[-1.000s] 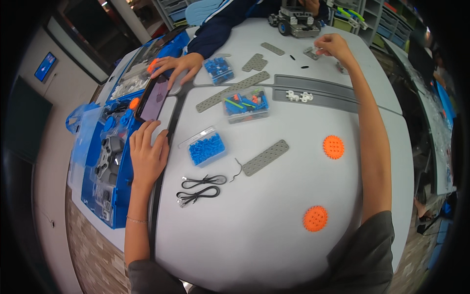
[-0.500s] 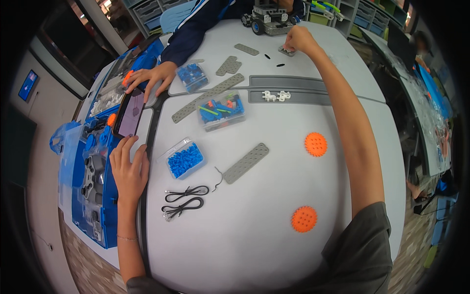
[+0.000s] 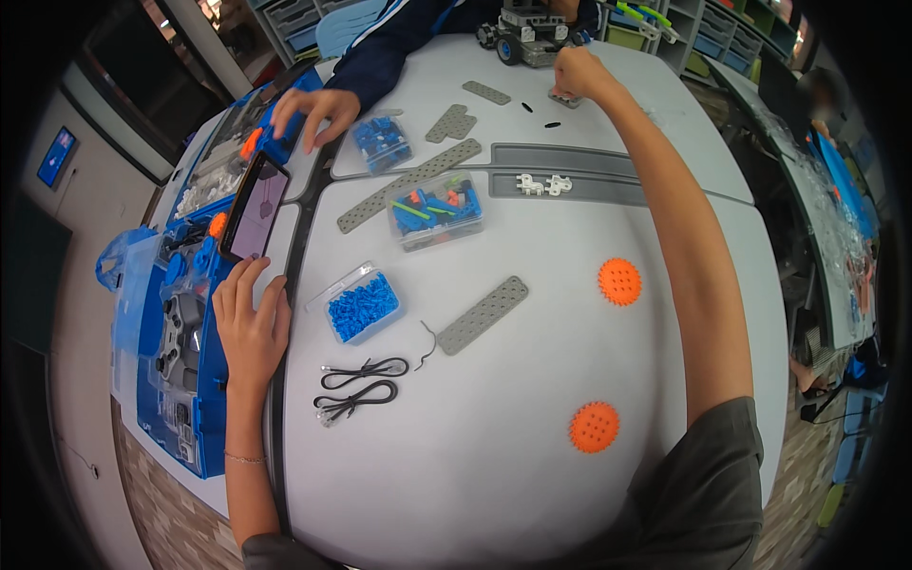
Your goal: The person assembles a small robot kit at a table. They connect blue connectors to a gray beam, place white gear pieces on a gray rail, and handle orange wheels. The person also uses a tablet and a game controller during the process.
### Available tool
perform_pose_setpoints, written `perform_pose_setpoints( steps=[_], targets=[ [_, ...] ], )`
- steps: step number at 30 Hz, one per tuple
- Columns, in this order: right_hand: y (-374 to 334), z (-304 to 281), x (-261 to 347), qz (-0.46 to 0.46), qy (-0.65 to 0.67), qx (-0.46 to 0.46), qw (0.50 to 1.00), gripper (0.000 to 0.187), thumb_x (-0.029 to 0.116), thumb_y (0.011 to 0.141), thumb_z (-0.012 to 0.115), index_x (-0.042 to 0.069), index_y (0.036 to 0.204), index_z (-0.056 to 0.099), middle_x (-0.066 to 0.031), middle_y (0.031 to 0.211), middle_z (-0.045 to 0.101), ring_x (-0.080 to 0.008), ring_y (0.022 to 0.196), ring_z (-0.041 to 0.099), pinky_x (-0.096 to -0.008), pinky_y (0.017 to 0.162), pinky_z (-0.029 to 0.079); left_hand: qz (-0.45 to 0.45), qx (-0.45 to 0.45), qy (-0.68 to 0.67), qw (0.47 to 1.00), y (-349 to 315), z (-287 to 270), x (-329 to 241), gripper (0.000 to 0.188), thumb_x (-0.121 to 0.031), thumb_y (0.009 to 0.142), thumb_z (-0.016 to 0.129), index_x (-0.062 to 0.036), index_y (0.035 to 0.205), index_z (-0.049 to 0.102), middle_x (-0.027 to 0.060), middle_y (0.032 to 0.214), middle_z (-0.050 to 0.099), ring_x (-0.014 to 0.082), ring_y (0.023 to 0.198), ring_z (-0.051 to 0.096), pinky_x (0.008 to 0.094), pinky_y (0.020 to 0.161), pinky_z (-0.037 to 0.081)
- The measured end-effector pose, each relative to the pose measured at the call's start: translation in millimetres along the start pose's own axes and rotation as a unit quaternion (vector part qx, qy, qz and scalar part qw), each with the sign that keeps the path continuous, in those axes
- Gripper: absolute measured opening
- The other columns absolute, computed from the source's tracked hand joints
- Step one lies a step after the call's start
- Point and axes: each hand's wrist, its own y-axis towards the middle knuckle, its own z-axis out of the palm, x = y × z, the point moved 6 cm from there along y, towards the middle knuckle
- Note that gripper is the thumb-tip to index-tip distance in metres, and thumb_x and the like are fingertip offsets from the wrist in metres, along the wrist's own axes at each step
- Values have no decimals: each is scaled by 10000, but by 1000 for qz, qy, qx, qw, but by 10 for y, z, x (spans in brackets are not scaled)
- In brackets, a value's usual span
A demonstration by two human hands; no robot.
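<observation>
**White tabletop in a room with storage drawers**

Drawer units stand at the top of the frame, and a lit wall screen hangs at the upper left. The person's two hands are well apart. At left centre, the left hand is spread, thumb away from the fingers, its fingertips at the lower end of a dark-framed touchscreen device. At the upper right, the right hand bends down, fingers drawn together, over a small grey part; whether it grips the part cannot be told.

Just above the device, at the upper left, a co-worker's hand hangs with fingers parted. A wheeled grey model stands at the top centre.

Along the left side, a blue bin holds a grey game controller. Near the centre are an open clear box of blue pins, a clear box of mixed coloured pieces and a grey perforated plate. Two bundled black cables lie below the pins. White connectors sit in a grey trough above centre. Right of centre lie an upper orange gear and a lower orange gear.
</observation>
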Motion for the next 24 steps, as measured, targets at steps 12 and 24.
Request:
perform_pose_setpoints(
  steps=[12,24],
  targets=[
    [70,49,-24,-12,-45,-23,999,62,96,779,788,41,778,759,-142,728,751,-273,699,758,-397,711,608,-1,-1,-1,1000,-4,5,1,235,-8,808,738,-57,1037,720,105,1295,636,331,1255,577,457,993,440],
    [204,92,-169,17,-30,-39,999,197,101,805,683,93,949,817,-227,969,762,-393,964,750,-458,857,607,-3,-4,-13,1000,-29,2,20,228,-16,806,738,-55,1029,717,107,1290,635,333,1257,576,468,1002,438]
  ],
)
